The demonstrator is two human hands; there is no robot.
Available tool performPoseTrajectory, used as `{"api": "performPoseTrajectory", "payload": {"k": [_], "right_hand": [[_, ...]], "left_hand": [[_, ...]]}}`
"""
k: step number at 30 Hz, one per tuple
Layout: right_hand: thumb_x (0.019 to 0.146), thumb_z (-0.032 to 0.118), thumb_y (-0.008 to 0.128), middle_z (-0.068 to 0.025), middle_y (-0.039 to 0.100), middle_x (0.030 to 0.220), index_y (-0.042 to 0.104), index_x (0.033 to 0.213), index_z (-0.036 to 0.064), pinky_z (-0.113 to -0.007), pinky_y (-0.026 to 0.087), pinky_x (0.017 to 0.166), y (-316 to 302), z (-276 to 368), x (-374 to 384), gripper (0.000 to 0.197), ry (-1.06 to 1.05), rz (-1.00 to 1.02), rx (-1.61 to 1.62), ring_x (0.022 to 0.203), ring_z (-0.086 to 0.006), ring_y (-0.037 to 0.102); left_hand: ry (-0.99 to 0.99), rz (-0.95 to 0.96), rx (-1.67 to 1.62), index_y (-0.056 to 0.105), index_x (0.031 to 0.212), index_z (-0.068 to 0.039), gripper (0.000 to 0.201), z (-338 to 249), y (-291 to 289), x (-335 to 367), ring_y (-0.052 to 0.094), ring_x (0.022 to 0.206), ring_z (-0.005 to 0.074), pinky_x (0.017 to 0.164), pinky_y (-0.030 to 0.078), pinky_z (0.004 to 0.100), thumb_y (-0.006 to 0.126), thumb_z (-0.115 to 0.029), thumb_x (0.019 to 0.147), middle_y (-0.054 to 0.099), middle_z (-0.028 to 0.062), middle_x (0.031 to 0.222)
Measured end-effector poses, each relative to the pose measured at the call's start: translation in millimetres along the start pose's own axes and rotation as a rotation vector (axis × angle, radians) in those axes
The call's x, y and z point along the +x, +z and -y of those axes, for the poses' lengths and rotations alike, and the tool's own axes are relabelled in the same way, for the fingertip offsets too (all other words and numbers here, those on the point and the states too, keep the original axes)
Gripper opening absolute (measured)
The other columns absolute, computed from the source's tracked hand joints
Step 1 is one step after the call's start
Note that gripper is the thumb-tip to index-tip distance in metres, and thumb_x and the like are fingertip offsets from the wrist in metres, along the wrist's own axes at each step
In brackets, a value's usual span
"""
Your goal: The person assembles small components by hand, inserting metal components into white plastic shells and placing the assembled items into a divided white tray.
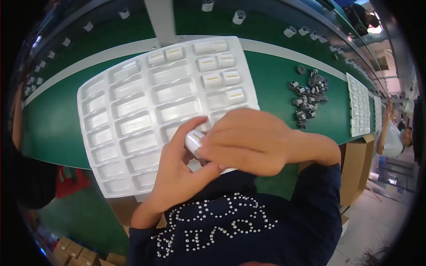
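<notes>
A small white can (192, 142) with a yellow stripe is in the left hand (175, 173), which grips it above the near right part of a big white tray (148, 99). The right hand (248, 142) curls over the can, but its fingertips are hidden, so I can't tell if it grips too. More white cans (212, 80) sit in some tray pockets. The tray lies on a green bench (270, 84), with a pile of small dark and silver parts (312, 95) to its right.
</notes>
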State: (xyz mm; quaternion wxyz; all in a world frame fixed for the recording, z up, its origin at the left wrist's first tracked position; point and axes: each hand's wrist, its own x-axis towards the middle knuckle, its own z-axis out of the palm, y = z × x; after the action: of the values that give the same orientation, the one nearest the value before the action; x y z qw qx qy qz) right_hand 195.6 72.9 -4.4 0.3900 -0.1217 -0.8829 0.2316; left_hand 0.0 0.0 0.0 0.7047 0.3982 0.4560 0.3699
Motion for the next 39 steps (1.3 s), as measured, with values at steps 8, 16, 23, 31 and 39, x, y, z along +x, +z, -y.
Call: {"api": "performPoseTrajectory", "payload": {"k": [8,16,23,31,39], "right_hand": [[0.072,0.007,0.073,-0.0101,0.066,0.092,0.068,0.100,-0.0027,-0.030,0.055,0.064,-7.4,0.7,-1.2,0.030,0.036,0.099,-0.038,0.080,-0.0233,0.067],[0.076,0.022,0.079,-0.0120,0.068,0.094,0.069,0.104,0.0002,-0.031,0.054,0.078,-89.5,-162.9,-21.5,0.037,0.650,-0.185,-0.371,0.082,-0.0232,0.068],[0.075,0.038,0.076,-0.0205,0.071,0.098,0.056,0.132,0.0063,-0.036,0.055,0.079,-127.7,-298.4,-117.1,0.069,0.940,0.152,-0.401,0.089,-0.0307,0.071],[0.076,0.039,0.073,-0.0214,0.063,0.108,0.059,0.121,0.0021,-0.047,0.049,0.090,-150.6,-160.4,-125.6,0.060,0.843,0.097,-0.708,0.105,-0.0399,0.059],[0.080,0.034,0.066,-0.0217,0.065,0.094,0.070,0.093,0.0055,-0.050,0.050,0.084,-147.7,-166.3,-176.6,0.032,1.011,0.225,-0.710,0.095,-0.0397,0.064]], "left_hand": [[-0.228,0.102,-0.182,0.054,0.122,0.003,0.038,14.3,-5.2,8.8,0.059,0.090,0.0121,0.074,0.050,0.0250,0.066,-0.011,0.090,0.063,0.0073,0.107],[0.400,0.086,1.182,0.053,0.134,-0.011,0.077,8.0,24.5,9.4,0.032,0.134,0.0441,0.105,0.032,0.0546,0.084,-0.036,0.068,0.033,0.0223,0.149],[0.253,0.314,1.415,0.062,0.124,-0.012,0.068,14.2,17.2,13.0,0.030,0.137,0.0454,0.108,0.031,0.0556,0.085,-0.023,0.061,0.035,0.0170,0.151],[0.269,0.374,1.337,0.053,0.133,-0.008,0.079,-31.0,-8.9,-0.3,0.034,0.136,0.0463,0.108,0.031,0.0551,0.084,-0.036,0.067,0.037,0.0245,0.148],[0.306,0.343,1.431,0.055,0.127,-0.001,0.051,-58.8,18.0,22.8,0.044,0.131,0.0405,0.107,0.034,0.0476,0.068,-0.010,0.079,0.047,0.0227,0.140]]}}
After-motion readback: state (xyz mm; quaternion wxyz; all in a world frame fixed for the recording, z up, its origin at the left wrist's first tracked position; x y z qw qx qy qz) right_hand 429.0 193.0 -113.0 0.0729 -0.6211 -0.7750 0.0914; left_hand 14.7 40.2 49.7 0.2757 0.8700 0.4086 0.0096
